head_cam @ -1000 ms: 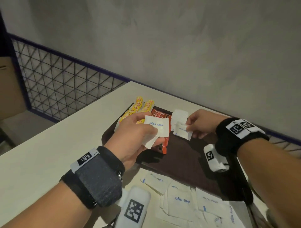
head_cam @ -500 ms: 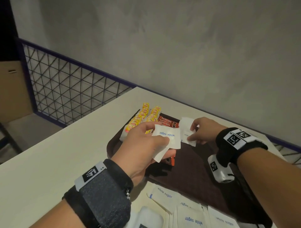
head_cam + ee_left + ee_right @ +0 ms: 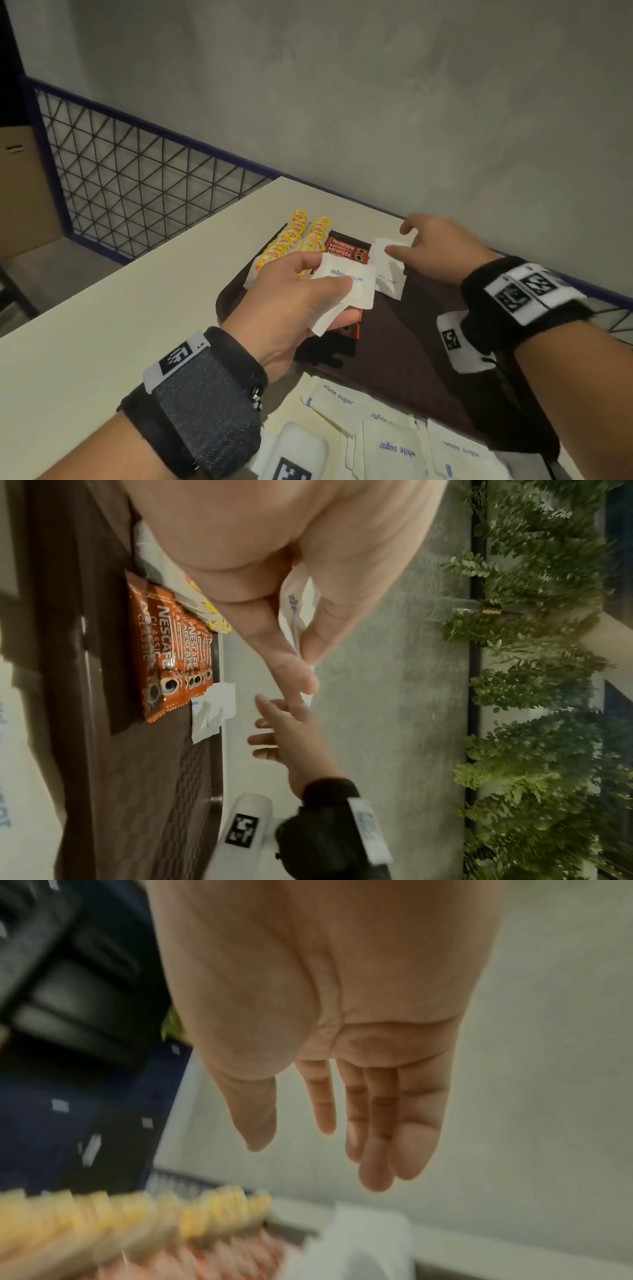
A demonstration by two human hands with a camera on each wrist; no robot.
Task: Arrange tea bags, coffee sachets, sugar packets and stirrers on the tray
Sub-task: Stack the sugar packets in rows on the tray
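Sugar packets (image 3: 346, 284), flat white paper squares, are pinched between thumb and fingers of the left hand (image 3: 291, 301) over the dark brown tray (image 3: 404, 342). The right hand (image 3: 435, 246) hovers with relaxed, spread fingers, holding nothing, above more white packets (image 3: 388, 270) lying beside glossy red coffee sachets (image 3: 346, 248) and yellow tea bags (image 3: 301, 236). More paper packets (image 3: 397, 442) lie on the smooth cream table (image 3: 120, 308).

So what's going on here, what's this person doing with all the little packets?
Someone is stocking a brown tray. The left hand pinches white sugar packets. The right hand, fingers open, hovers above sugar packets on the tray, beside rows of Nescafe sachets and yellow tea bags. More loose sugar packets lie on the table.
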